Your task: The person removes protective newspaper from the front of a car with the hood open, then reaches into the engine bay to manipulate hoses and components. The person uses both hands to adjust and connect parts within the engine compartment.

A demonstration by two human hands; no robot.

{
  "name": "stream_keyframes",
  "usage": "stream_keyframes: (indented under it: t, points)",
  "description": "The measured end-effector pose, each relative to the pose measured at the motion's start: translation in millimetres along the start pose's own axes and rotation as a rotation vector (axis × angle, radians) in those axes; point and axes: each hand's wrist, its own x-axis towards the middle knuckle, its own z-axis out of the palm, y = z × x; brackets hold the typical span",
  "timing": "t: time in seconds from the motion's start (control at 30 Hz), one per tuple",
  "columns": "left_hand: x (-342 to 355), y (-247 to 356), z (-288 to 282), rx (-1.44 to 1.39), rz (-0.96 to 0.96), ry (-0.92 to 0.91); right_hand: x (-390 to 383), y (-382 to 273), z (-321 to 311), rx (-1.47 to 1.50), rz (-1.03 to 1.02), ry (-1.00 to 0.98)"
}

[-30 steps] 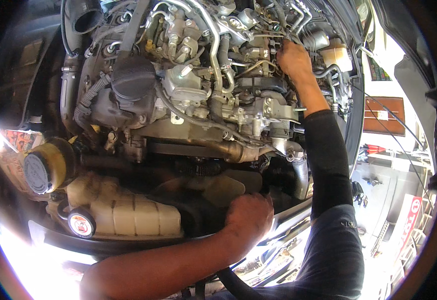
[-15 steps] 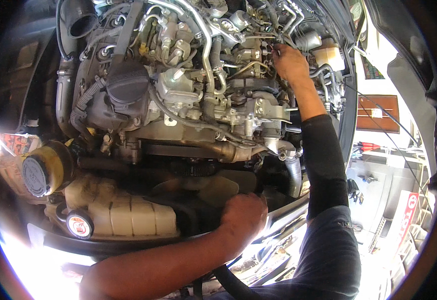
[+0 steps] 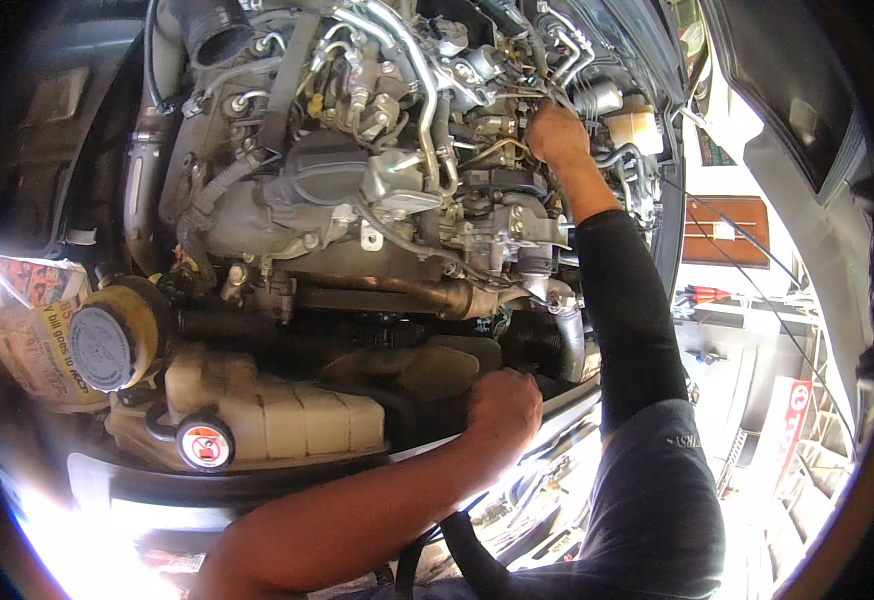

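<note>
A blind reach could make the right hand (image 3: pixel 557 135) slip beside the thin pipe (image 3: pixel 498 147) at the engine's (image 3: pixel 397 175) right, though I cannot tell whether its fingers, or the frontward left hand's (image 3: pixel 507 408), grip.

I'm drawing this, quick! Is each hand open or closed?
Left hand: curled closed; any contents hidden.
Right hand: at the engine, fingers hidden, cannot tell.

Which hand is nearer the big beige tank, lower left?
Left. Your left hand is right of the tank, apart from it; your right hand is farther up, at the engine.
</note>
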Motion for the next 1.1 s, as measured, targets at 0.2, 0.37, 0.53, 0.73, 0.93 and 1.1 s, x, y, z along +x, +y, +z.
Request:
stream_keyframes:
  t: [0.2,0.37,0.53,0.73,0.93,1.1]
  points:
    - [3,1,8,-0.047,0.076,0.1,-11,-28,-3,-0.086,0.093,-0.017]
    - [-1,3,7,-0.025,0.088,0.178,-13,-32,-1,-0.054,0.081,0.032]
    - [1,15,6,0.079,-0.006,0.113,-11,-32,0,-0.155,0.068,0.008]
    - [2,16,1,0.061,0.021,0.061,-11,-33,-4,-0.107,0.11,-0.024]
    - [-2,14,-5,0.088,0.029,0.115,-8,-27,1,-0.08,0.084,-0.023]
    - [-1,14,-6,0.026,0.011,0.124,-4,-25,6,-0.089,0.073,0.0]
